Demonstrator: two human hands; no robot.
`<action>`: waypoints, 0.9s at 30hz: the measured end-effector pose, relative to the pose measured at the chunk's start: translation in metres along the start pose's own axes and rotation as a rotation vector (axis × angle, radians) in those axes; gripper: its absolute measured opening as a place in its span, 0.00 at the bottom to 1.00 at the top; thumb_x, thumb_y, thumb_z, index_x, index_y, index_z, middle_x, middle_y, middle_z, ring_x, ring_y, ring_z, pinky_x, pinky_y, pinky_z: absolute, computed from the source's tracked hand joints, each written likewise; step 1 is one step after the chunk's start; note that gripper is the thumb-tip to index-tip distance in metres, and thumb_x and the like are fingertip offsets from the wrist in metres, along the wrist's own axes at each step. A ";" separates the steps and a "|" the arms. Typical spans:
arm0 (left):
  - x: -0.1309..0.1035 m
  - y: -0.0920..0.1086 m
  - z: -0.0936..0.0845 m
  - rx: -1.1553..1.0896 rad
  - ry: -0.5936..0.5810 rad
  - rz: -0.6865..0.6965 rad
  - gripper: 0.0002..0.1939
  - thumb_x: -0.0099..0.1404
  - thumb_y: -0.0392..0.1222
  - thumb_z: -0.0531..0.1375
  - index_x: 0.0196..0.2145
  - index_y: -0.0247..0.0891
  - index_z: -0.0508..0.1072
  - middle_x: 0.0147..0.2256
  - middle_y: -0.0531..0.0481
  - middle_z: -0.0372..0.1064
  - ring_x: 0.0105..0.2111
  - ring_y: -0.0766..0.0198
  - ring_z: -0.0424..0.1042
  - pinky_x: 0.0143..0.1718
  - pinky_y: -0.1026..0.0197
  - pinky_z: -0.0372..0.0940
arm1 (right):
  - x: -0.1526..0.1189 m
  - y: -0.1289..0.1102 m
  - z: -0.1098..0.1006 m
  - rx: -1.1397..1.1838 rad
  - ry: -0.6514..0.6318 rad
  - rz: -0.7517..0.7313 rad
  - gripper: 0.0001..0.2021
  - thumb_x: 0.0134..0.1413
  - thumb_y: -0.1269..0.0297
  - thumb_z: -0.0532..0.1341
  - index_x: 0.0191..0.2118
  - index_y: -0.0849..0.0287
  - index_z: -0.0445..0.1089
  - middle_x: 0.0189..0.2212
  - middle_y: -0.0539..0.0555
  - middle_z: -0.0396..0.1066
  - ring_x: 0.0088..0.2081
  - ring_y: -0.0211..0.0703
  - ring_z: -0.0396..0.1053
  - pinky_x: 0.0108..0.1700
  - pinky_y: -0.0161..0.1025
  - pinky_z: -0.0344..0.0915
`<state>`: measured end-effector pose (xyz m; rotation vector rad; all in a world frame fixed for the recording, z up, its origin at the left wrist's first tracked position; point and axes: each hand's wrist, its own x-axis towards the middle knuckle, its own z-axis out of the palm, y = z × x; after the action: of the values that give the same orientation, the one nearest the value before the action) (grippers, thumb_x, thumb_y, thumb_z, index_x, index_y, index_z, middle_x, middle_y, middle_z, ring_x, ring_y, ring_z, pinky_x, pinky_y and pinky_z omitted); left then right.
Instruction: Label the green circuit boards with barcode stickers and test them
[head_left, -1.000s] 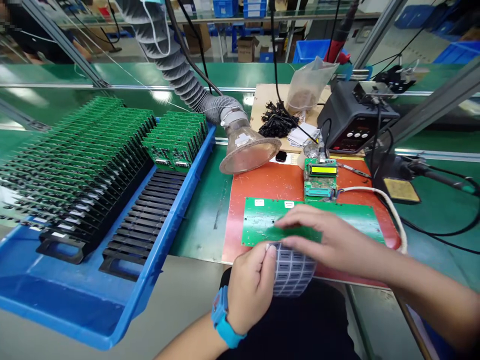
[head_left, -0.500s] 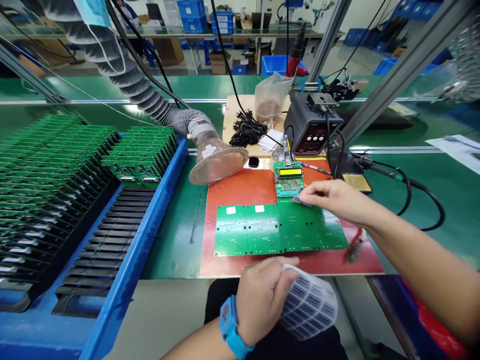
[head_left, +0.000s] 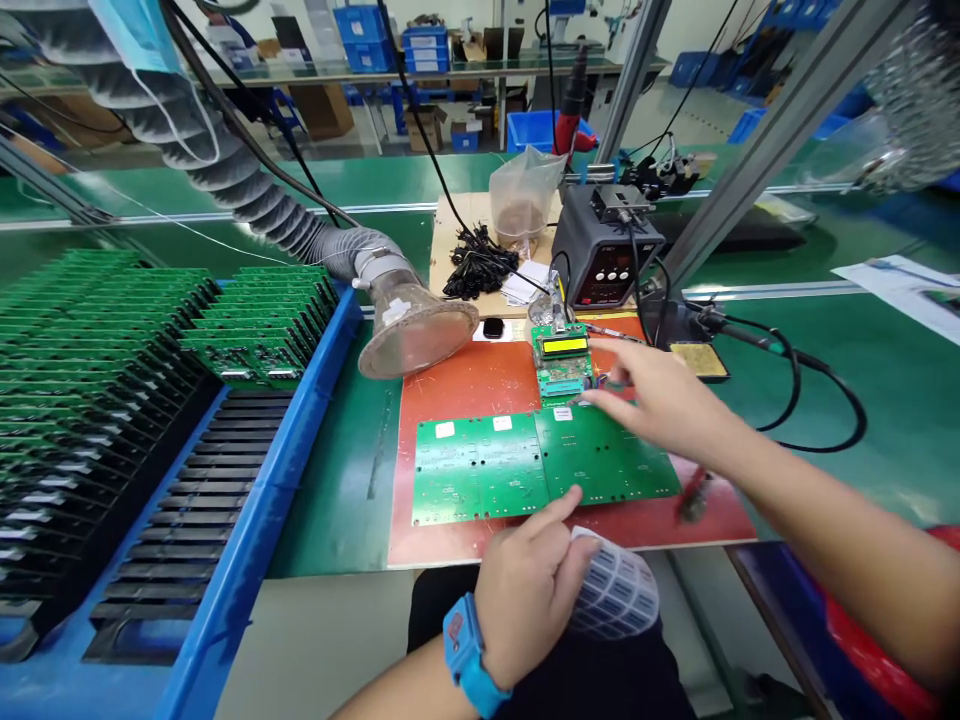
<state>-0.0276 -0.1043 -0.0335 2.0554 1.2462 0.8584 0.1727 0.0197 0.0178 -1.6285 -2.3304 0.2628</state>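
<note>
A green circuit board panel lies flat on the red mat, with three small white labels along its far edge. My left hand grips a sheet of labels at the near edge of the mat. Its index finger stretches onto the panel's near edge. Over the panel's far right part, my right hand has thumb and index finger apart, with nothing visible between them. That hand is beside a small tester board with a lit yellow display, and its thumb is close to the third label.
At left, a blue bin holds rows of upright green boards. A fume extraction hood hangs over the mat's far left. Behind stand a soldering station, a bundle of black leads and a plastic bag.
A third label now sits on the panel, where my right hand held one before. My right fingers have spread apart. My left index finger has reached forward onto the panel.
</note>
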 end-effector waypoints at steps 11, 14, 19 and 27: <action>0.001 0.005 0.000 -0.028 0.013 -0.036 0.17 0.68 0.39 0.51 0.22 0.39 0.63 0.49 0.45 0.72 0.41 0.56 0.77 0.35 0.59 0.71 | -0.006 0.037 -0.001 0.373 -0.323 0.014 0.18 0.56 0.64 0.54 0.52 0.60 0.57 0.30 0.51 0.68 0.32 0.41 0.68 0.38 0.42 0.65; 0.003 0.004 0.001 -0.042 0.011 -0.024 0.16 0.69 0.39 0.51 0.22 0.38 0.65 0.48 0.45 0.73 0.42 0.56 0.76 0.34 0.60 0.72 | -0.016 0.032 0.006 0.175 -0.155 -0.077 0.14 0.55 0.67 0.54 0.48 0.57 0.60 0.34 0.54 0.70 0.38 0.46 0.69 0.44 0.46 0.65; -0.001 -0.001 -0.005 -0.181 0.079 0.019 0.12 0.67 0.37 0.53 0.26 0.38 0.70 0.45 0.45 0.75 0.41 0.60 0.76 0.41 0.63 0.71 | -0.041 0.024 0.002 0.008 -0.092 -0.247 0.13 0.50 0.57 0.62 0.37 0.56 0.60 0.60 0.64 0.53 0.62 0.58 0.50 0.57 0.54 0.56; -0.052 -0.018 -0.047 -0.343 0.266 -0.057 0.11 0.68 0.39 0.52 0.37 0.41 0.75 0.36 0.49 0.78 0.36 0.64 0.77 0.38 0.67 0.70 | -0.040 -0.003 -0.015 0.007 -0.317 -0.250 0.20 0.43 0.53 0.66 0.32 0.53 0.54 0.60 0.60 0.51 0.59 0.61 0.56 0.46 0.51 0.66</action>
<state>-0.0919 -0.1371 -0.0297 1.6664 1.1884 1.2539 0.1882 -0.0187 0.0276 -1.3537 -2.7316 0.5048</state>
